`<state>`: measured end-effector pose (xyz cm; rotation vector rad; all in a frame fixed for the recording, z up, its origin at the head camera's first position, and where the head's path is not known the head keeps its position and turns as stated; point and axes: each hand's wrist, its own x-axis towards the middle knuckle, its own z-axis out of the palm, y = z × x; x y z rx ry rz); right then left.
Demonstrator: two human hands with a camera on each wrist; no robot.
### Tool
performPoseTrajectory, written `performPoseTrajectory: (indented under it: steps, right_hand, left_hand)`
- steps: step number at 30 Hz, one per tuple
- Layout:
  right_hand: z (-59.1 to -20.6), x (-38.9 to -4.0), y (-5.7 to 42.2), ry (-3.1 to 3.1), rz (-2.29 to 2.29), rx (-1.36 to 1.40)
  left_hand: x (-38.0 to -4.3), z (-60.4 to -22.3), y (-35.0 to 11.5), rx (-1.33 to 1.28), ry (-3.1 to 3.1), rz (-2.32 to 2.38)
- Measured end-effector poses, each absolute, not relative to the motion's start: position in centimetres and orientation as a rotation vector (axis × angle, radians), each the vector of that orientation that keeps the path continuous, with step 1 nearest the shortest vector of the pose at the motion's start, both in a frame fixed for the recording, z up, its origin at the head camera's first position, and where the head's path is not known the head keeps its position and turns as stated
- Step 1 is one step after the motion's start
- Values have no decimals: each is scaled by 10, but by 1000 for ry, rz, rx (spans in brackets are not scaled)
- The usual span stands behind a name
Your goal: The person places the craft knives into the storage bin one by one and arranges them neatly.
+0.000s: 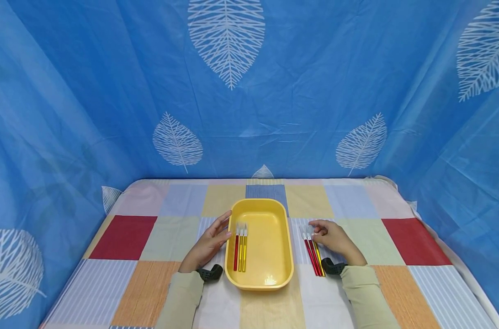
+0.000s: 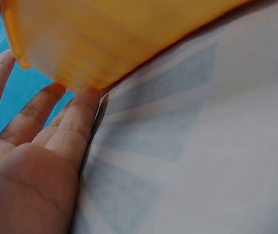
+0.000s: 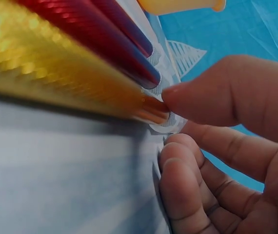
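Note:
My left hand touches the left side of a yellow plastic tray. In the left wrist view, its nearly straight fingers meet the tray's outer wall. Inside the tray, along its left side, lie one red and two gold slim pen-like sticks with clear ends. My right hand is at the far ends of a second group on the cloth, red sticks with a gold one at their right. Thumb and fingers pinch the gold stick's clear end; the exact contact is partly hidden.
A patchwork-patterned cloth covers the table. Blue curtains with white leaf prints stand behind it and at both sides. Each wrist wears a black device, such as the one on the right.

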<state>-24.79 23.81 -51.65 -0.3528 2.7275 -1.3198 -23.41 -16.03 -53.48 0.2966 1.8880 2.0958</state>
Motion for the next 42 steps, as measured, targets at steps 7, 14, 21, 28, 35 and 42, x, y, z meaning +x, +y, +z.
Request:
performPoseTrajectory:
  steps: [7, 14, 21, 28, 35, 42]
  right_hand:
    - [-517, -249, 239, 2731, -1331, -320]
    - [-515, -248, 243, 2704, -1363, -348]
    - [-510, -246, 245, 2652, -1412, -345]
    - [-502, -245, 243, 2555, -1498, -279]
    - [-495, -243, 243, 2518, -1557, -298]
    - [-490, -242, 242, 2520, -1573, -336]
  left_hand:
    - [-233, -533, -160, 300, 1892, 2098]
    - [-234, -534, -159, 277, 1898, 2097]
    - [-234, -535, -159, 269, 1904, 2093]
    - [-232, -532, -159, 273, 1907, 2097]
    - [-234, -533, -160, 278, 1902, 2095]
    - [-234, -533, -159, 263, 1885, 2108]
